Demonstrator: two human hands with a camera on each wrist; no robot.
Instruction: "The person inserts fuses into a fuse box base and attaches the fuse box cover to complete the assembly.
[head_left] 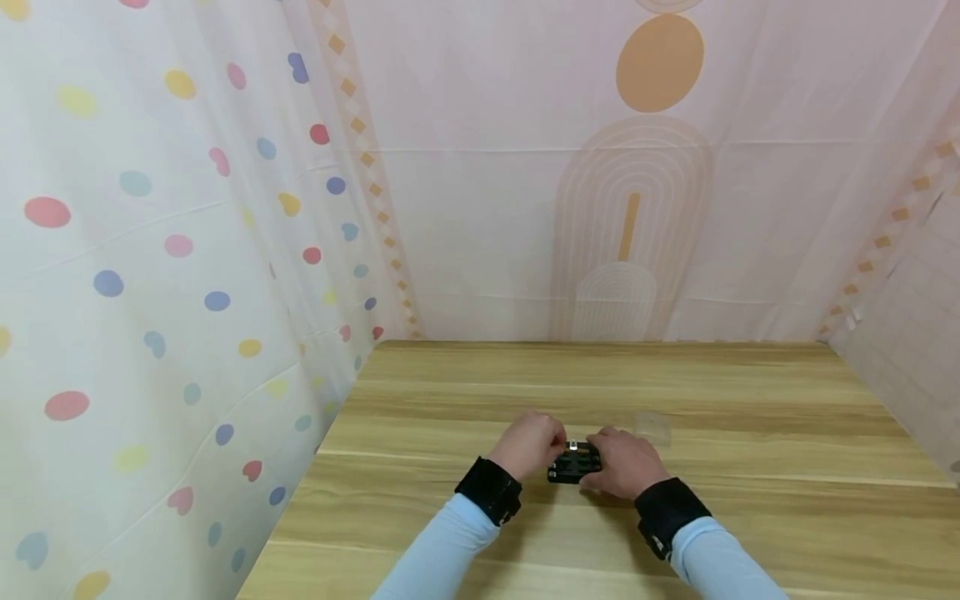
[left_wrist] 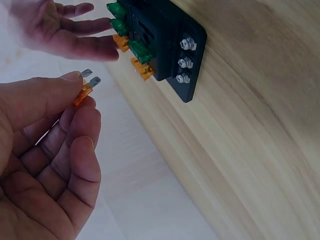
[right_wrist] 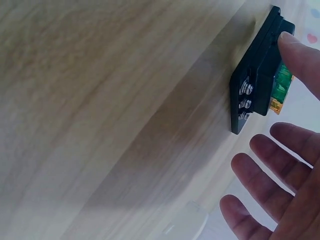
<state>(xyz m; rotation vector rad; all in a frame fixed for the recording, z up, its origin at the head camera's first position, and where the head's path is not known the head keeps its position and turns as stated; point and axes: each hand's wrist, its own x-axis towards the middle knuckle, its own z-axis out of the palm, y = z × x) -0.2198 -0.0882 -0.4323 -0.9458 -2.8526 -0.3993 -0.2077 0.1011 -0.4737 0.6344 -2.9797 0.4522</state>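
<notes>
An orange blade fuse (left_wrist: 84,92) is pinched between the thumb and forefinger of my left hand (head_left: 527,446), its two metal prongs showing. That hand is at the left end of a black fuse block (head_left: 574,463) on the table. Several green fuses (left_wrist: 141,51) and orange fuses (left_wrist: 142,69) sit in the block, as the left wrist view shows. Metal screws (left_wrist: 187,43) line one end. My right hand (head_left: 628,463) is at the block's right end; its thumb (right_wrist: 300,55) touches the block, while the other fingers are extended and spread.
A clear plastic cover (head_left: 652,428) lies on the wooden table (head_left: 420,400) behind my right hand. Patterned curtains (head_left: 480,242) hang along the table's far edge and left side.
</notes>
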